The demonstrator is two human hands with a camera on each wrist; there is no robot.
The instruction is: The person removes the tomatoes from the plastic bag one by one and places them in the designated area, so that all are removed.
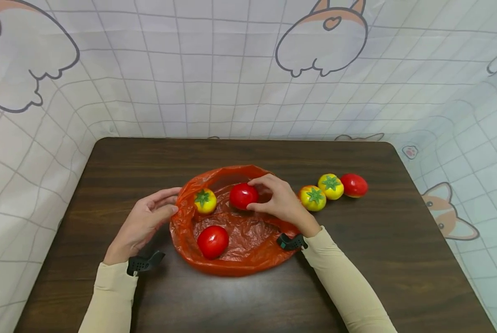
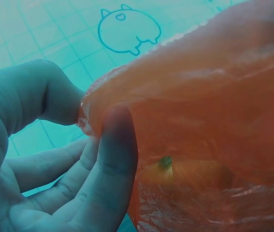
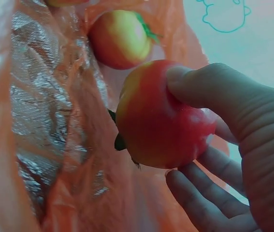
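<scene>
An orange-red plastic bag [image 1: 244, 266] lies on the table with its mouth spread wide. My left hand [image 1: 142, 224] pinches its left rim between thumb and fingers; the left wrist view shows the thin film of the bag [image 2: 190, 125] in that pinch. Inside the mouth, my right hand [image 1: 283, 201] grips a glossy red tomato [image 1: 243, 196] by thumb and fingertips. In the right wrist view this tomato [image 3: 161, 121] has a yellowish side and green leaves facing away from the palm. A yellow tomato [image 1: 205, 201] with a green top and another red tomato [image 1: 212, 242] sit in the bag.
Right of the bag, two yellow tomatoes [image 1: 330, 186] with green tops and one red tomato [image 1: 354, 185] stand in a row on the dark wooden table [image 1: 377, 259]. A white gridded cloth [image 1: 231, 69] with cartoon animals rises behind the table and along its sides.
</scene>
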